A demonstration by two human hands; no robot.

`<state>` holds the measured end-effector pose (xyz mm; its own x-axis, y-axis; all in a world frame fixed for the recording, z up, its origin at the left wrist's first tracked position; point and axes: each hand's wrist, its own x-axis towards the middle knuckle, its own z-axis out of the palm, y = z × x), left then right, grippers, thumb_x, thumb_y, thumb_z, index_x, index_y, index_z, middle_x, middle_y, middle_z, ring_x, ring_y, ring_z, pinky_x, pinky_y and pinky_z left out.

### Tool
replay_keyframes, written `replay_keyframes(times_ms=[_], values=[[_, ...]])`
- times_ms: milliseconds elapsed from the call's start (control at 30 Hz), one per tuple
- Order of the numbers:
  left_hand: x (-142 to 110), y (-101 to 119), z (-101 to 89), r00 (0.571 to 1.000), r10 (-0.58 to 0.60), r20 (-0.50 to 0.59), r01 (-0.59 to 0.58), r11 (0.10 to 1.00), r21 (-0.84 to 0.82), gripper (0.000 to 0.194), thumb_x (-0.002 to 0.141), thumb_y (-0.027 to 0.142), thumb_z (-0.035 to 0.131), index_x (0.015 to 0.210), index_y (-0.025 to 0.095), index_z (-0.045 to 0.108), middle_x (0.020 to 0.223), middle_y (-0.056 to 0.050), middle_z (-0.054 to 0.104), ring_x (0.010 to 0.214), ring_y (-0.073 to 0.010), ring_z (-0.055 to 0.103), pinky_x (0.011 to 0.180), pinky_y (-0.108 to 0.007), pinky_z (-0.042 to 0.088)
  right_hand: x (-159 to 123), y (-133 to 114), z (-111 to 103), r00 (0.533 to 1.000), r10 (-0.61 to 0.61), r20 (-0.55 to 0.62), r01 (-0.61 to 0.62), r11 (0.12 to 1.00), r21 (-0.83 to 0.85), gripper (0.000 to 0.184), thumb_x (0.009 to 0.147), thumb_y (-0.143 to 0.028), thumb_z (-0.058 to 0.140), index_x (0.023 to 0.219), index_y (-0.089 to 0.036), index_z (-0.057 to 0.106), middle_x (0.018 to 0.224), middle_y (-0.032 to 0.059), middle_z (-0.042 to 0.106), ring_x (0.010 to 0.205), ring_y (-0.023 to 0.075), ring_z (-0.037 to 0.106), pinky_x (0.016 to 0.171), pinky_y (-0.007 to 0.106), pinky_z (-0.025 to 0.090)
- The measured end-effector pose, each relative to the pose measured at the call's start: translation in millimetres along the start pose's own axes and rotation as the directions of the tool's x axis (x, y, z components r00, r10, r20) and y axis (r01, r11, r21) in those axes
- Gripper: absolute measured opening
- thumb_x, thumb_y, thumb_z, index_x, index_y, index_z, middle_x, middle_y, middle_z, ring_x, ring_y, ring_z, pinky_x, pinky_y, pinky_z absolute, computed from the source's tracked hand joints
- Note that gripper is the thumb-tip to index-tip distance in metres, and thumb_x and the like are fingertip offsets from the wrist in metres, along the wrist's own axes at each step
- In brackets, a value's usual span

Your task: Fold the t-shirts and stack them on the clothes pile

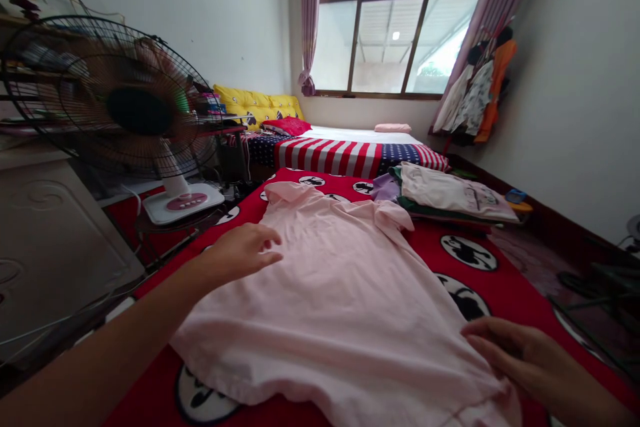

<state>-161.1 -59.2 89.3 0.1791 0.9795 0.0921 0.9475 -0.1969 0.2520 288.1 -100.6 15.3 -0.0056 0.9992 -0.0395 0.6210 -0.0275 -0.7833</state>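
Observation:
A pale pink T-shirt (345,287) lies spread flat on a red bed cover (505,287) printed with black and white round motifs. My left hand (243,250) rests on the shirt's left edge, fingers stretched out and a little apart. At the lower right, my right hand (520,350) lies on the shirt's right edge near the hem, fingers extended along the cloth. Neither hand holds anything.
A stack of folded clothes (450,197) sits at the far right of the cover. A spinning fan (120,113) stands at the left beside a white cabinet (50,240). Beyond is a stars-and-stripes blanket (350,153), yellow pillows (257,105), a window (395,40) and hanging clothes (480,90).

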Motion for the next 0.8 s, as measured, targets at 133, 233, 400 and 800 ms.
replay_keyframes(times_ms=[133,233,400,800], values=[[74,63,47.6,0.983,0.184,-0.011,-0.185,0.981,-0.053,0.032,0.086,0.037,0.054,0.109,0.022,0.070,0.112,-0.005,0.069,0.104,-0.0197,0.063,0.090,-0.027,0.046,38,-36,18,0.981,-0.059,0.184,0.036,0.992,0.124,0.038,0.072,-0.052,0.064,0.086,-0.018,0.070,0.059,0.0007,0.060,0.043,0.0098,0.047,0.041,0.023,0.036],[111,78,93.6,0.991,0.120,-0.057,-0.123,0.991,-0.049,0.045,0.089,0.038,0.051,0.129,0.020,0.058,0.138,-0.011,0.052,0.126,-0.0259,0.050,0.106,-0.037,0.036,61,-51,34,0.971,-0.102,0.215,0.081,0.991,0.106,0.035,0.074,-0.047,0.064,0.089,-0.016,0.069,0.066,0.0022,0.063,0.053,0.0125,0.056,0.047,0.023,0.042],[128,74,138.2,0.997,0.042,-0.059,-0.045,0.998,-0.050,0.063,0.092,0.055,0.037,0.145,0.020,0.038,0.156,-0.014,0.023,0.146,-0.0299,0.014,0.116,-0.054,0.010,106,-74,42,0.952,-0.278,0.126,0.289,0.954,-0.076,0.027,0.076,-0.041,0.061,0.087,-0.019,0.070,0.077,0.0049,0.068,0.070,0.0179,0.063,0.059,0.027,0.049],[126,73,140.6,0.997,0.028,-0.071,-0.033,0.996,-0.078,0.065,0.091,0.058,0.034,0.146,0.023,0.038,0.158,-0.009,0.019,0.147,-0.0277,0.009,0.118,-0.052,0.006,316,-121,93,0.860,-0.503,-0.091,0.360,0.722,-0.591,0.027,0.077,-0.014,0.052,0.097,-0.013,0.071,0.105,0.0136,0.068,0.090,0.0225,0.063,0.081,0.033,0.047]])
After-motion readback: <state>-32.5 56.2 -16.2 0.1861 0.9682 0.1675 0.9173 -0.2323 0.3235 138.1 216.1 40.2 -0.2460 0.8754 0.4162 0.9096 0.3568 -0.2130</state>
